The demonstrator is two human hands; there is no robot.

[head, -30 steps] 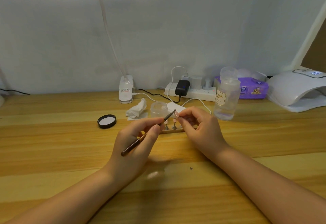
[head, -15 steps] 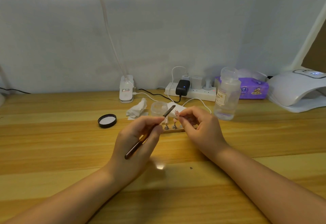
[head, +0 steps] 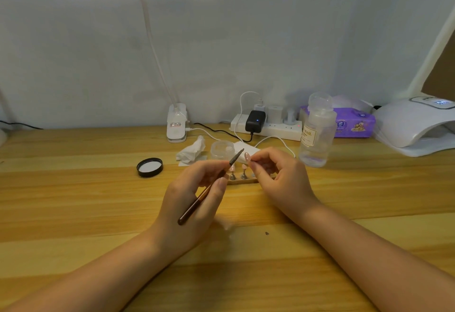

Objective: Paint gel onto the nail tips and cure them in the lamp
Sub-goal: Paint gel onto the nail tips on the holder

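While pinched — brush (head: 211, 185); nail tip (head: 247, 157)

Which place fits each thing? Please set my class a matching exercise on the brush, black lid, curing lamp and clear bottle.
Things:
1. brush
2. black lid
3. curing lamp
4. clear bottle

Places:
A. far right of the table
B. gripped in the left hand
C. flat on the table, left of both hands
D. upright, beside the purple wipes pack

Pairs: 1-B, 2-C, 3-A, 4-D

clear bottle (head: 316, 134) | label reads "NAIL" | other print too small to read
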